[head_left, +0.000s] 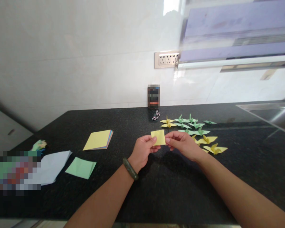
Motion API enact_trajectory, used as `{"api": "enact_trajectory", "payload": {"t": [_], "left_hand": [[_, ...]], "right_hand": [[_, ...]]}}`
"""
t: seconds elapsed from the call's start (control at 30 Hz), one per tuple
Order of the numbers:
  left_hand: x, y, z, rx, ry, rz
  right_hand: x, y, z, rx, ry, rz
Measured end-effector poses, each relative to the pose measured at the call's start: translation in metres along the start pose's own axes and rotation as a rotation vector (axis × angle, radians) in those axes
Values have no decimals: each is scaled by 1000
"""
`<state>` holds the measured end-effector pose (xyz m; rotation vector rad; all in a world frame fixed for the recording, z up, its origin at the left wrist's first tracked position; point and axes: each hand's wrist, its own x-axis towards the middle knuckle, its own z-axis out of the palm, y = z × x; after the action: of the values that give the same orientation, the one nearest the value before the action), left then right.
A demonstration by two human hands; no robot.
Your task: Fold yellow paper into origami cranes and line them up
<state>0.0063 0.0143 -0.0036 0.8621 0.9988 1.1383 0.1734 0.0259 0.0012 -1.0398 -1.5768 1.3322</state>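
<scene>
A small square of folded yellow paper (pixel 158 137) is held up above the dark countertop. My left hand (pixel 143 150) grips its left side, thumb on the front face and fingers behind. At the right edge of the paper, my right hand (pixel 181 143) pinches with thumb and fingertips. Just beyond and beside my right hand lie several folded paper cranes, green ones (pixel 196 124) at the back and yellow ones (pixel 215 148) nearer. My right hand hides part of the yellow ones.
A stack of coloured paper (pixel 97 140) with yellow on top lies left. Nearer are a creased green sheet (pixel 81 167) and white paper (pixel 53 166). A phone-like object (pixel 154 97) leans on the wall, a beaded strap (pixel 156 115) below it. A sink (pixel 273 114) is at right.
</scene>
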Motion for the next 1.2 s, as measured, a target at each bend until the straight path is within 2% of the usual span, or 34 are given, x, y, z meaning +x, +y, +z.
{"api": "enact_trajectory", "payload": {"t": [0.2, 0.27, 0.37, 0.47, 0.6, 0.7, 0.97, 1.2], "left_hand": [[1, -1, -1, -4, -2, -1], [1, -1, 0, -4, 3, -1], [0, -1, 0, -1, 20, -9], [0, 0, 1, 6, 23, -15], [0, 0, 1, 36, 19, -9], [0, 0, 0, 55, -6, 0], [-1, 4, -2, 5, -207, 1], [-1, 4, 0, 13, -271, 3]], "right_hand": [[1, -1, 2, -35, 1, 15], [1, 1, 3, -78, 31, -38], [1, 2, 2, -265, 101, -261], [1, 2, -1, -490, 58, -508], [2, 2, -4, -603, 16, -673], [3, 3, -6, -628, 24, -677], [7, 9, -10, -607, 88, -601], [7, 11, -4, -496, 200, -449]]}}
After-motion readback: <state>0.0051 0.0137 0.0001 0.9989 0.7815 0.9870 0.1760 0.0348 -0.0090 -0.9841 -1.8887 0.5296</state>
